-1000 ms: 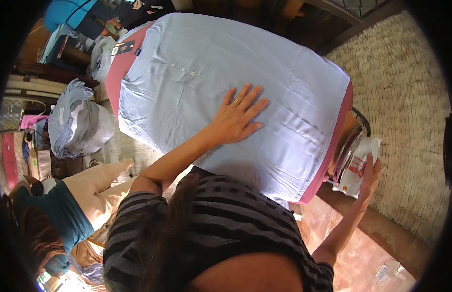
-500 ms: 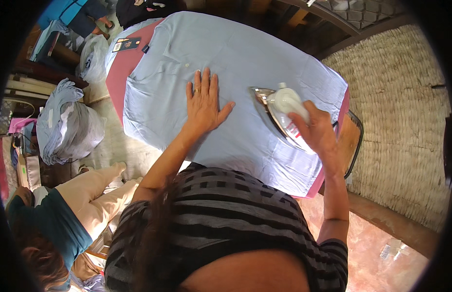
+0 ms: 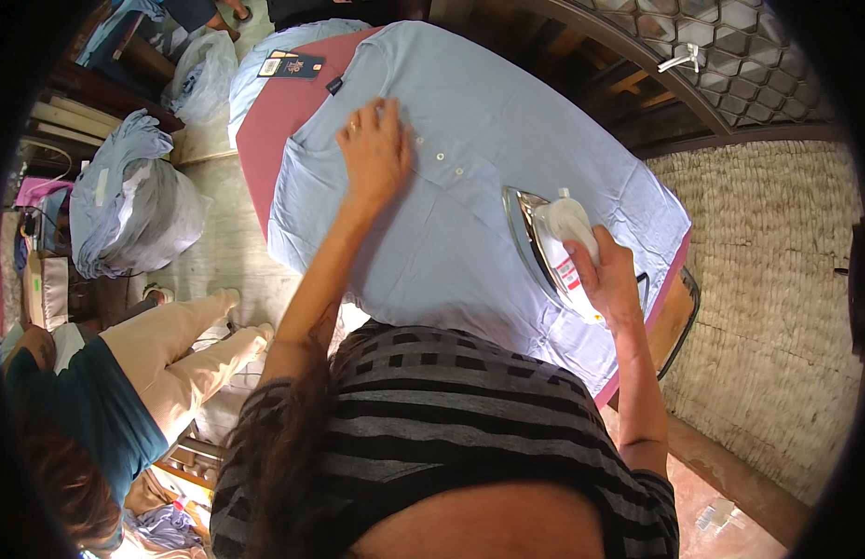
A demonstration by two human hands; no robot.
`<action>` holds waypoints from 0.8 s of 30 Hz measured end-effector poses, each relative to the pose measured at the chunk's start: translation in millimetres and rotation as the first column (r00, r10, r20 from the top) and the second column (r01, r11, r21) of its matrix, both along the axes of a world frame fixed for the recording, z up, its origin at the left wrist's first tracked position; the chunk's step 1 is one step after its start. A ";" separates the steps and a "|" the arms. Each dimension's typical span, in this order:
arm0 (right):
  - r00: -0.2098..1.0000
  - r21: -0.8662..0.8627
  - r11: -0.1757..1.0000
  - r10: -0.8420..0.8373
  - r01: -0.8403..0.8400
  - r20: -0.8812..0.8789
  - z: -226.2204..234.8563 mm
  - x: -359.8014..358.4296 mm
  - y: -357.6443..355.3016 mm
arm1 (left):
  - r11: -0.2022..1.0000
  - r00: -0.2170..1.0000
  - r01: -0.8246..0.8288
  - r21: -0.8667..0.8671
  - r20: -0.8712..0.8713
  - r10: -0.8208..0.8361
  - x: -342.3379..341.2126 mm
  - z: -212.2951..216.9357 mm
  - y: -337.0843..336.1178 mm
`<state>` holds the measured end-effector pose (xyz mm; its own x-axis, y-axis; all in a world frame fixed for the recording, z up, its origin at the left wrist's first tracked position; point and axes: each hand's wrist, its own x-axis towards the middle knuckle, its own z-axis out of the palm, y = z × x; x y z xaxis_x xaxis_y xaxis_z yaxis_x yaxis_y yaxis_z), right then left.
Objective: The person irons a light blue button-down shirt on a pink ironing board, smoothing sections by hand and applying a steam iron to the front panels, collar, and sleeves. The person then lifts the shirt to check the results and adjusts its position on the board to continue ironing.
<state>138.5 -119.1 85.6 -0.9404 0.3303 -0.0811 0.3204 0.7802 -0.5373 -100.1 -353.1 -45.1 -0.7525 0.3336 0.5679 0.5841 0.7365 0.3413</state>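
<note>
The right hand [image 3: 607, 279] grips the iron [image 3: 572, 224] by its handle, over the lower part of the blue shirt [image 3: 428, 238], which lies spread on the red board [image 3: 262, 149]. The left hand [image 3: 374, 154], blurred, is near the neckline beside the buttons [image 3: 440, 156], fingers loosely bent; whether they pinch cloth cannot be told.

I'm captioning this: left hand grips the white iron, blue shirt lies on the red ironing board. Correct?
Wrong hand: the head view shows the right hand gripping the white iron. The blue shirt lies on the red ironing board.
</note>
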 end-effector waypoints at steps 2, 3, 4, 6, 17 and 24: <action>1.000 -0.031 0.999 -0.016 0.016 -0.017 -1.7 4.7 -3.0 | 0.995 0.996 -0.091 -0.027 0.016 0.091 -30.9 -6.0 -4.7; 1.000 -0.013 1.000 -0.008 0.007 -0.028 -3.7 3.3 -1.0 | 0.993 0.993 -0.108 -0.051 0.051 0.110 -40.8 -2.4 -2.8; 0.999 0.005 1.000 0.003 -0.003 -0.040 -6.0 0.7 1.1 | 0.989 0.988 -0.125 -0.077 0.085 0.131 -49.2 -1.1 -1.3; 0.998 0.049 0.998 0.028 -0.026 -0.057 -5.3 -3.0 1.4 | 0.994 0.992 -0.091 0.063 0.088 0.086 -63.1 -8.2 -1.2; 0.994 0.113 0.988 0.107 -0.106 0.003 -0.4 -64.2 -12.8 | 0.917 0.971 -0.077 0.392 0.240 -0.021 -70.0 -10.3 -6.4; 0.972 0.210 0.951 0.233 -0.228 0.000 -4.5 -130.3 -12.2 | 0.908 0.987 -0.019 0.418 0.152 -0.049 -73.4 -16.0 -4.0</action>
